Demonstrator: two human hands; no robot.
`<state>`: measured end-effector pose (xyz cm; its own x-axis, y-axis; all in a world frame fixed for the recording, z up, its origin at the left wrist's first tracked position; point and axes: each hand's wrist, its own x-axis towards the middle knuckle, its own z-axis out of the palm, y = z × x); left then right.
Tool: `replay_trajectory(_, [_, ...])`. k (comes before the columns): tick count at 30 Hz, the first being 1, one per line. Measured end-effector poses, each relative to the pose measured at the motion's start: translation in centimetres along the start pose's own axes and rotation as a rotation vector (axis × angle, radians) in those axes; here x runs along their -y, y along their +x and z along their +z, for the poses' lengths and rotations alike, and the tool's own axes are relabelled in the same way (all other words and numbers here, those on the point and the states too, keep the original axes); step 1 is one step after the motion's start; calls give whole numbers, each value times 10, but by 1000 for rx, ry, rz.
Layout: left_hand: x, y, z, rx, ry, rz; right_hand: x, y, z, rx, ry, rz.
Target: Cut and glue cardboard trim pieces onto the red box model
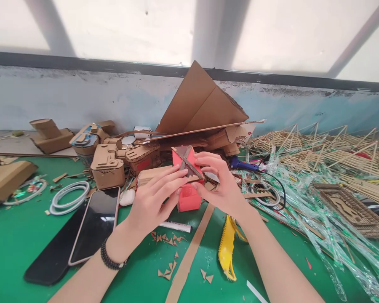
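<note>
The left hand [156,191] and right hand [222,183] are half curled, fingers and thumbs holding a boxy red thing [189,200] between them. Rough brown strips [185,158] make an X on top. Pointy cardboard bits [171,241] lie nearer, on the green table [139,269]

**Print too small or blurred to read**

No word, number or brand is legible. The white marker [176,226] carries fine dark print along its barrel, too small to make out. Blue-and-white printing on a container [86,145] at the back left is blurred. Green markings on the crumpled clear plastic strips [328,227] at right yield no readable letters.
</note>
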<state>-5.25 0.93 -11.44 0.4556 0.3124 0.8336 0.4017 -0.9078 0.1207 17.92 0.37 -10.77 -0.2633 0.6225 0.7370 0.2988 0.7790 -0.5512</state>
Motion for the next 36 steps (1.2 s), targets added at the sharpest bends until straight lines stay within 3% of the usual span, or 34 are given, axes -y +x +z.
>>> replay_trajectory(5, [0, -5, 1, -34, -15, -31, -5, -3, 11, -62, -81, -73])
replay_trajectory(12, [2, -11, 0, -88, -99, -94, -6, -6, 15, -48, -196, -150])
replay_trajectory(14, [2, -10, -3, -134, -126, -68, -7, -7, 14, -91, -199, -169])
replay_trajectory(17, [4, -9, -8, -174, -122, -78, -10, -10, 13, -260, -246, -193])
replay_trajectory(20, [7, -11, -12, -213, -132, -141, -12, -13, 13, -426, -314, -131])
replay_trajectory(22, [9, -12, -13, -251, -168, -184, -14, -15, 13, -465, -340, -58])
replay_trajectory(36, [27, -24, -12, -349, -179, -183, -18, -14, 27, -392, -371, 182])
